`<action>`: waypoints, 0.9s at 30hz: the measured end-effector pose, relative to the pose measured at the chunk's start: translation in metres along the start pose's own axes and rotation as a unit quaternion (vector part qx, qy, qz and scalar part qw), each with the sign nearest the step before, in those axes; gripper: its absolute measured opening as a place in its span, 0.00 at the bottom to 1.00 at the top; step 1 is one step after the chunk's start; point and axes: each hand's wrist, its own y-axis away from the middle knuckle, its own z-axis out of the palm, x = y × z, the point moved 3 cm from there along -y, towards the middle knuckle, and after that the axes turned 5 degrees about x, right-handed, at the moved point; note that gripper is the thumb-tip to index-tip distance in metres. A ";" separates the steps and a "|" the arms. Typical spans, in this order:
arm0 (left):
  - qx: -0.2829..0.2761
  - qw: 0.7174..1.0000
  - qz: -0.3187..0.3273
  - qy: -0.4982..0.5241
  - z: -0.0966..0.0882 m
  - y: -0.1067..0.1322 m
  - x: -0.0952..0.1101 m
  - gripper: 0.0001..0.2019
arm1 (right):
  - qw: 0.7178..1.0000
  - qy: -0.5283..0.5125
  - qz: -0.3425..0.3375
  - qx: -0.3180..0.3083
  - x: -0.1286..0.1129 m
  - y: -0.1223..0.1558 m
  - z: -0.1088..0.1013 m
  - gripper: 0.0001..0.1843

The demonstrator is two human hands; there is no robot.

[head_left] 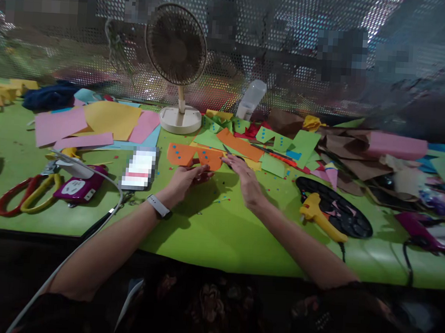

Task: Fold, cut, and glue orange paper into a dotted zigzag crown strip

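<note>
An orange paper cutout (184, 154) with blue dots and a notch along its lower edge is held just above the green table. My left hand (187, 181) is closed on its lower edge, thumb stretched along the paper. My right hand (245, 176) is at the cutout's right end with its fingers stretched out. Whether those fingertips touch the paper I cannot tell. Behind the hands lie green paper cutouts (273, 138) with similar blue dots and a strip of orange paper (240, 144). Small coloured scraps are scattered around the hands.
On the left are large scissors (40, 195), a purple device (81, 184), a white cable and a phone (139, 167). A fan (180, 119) and a clear bottle (254, 95) stand behind. A yellow glue gun (323, 218) rests by a black palette (342, 206) on the right.
</note>
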 end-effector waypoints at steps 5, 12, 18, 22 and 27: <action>-0.007 1.000 -0.024 0.015 0.003 0.003 -0.004 0.06 | 0.998 0.065 -0.009 -0.014 0.003 -0.005 0.018 0.24; -0.010 0.999 -0.024 0.022 0.003 0.005 -0.006 0.12 | 0.989 0.135 -0.058 -0.019 0.015 -0.004 0.027 0.29; -0.019 0.999 -0.017 0.035 0.004 0.005 -0.006 0.11 | 0.982 0.171 -0.072 -0.033 0.019 -0.002 0.026 0.30; -0.025 0.998 -0.015 0.048 0.003 0.003 -0.008 0.11 | 0.979 0.182 -0.080 -0.040 0.022 -0.001 0.027 0.31; -0.037 0.999 -0.009 0.038 0.003 0.003 -0.008 0.09 | 0.973 0.199 -0.111 -0.036 0.024 0.000 0.030 0.31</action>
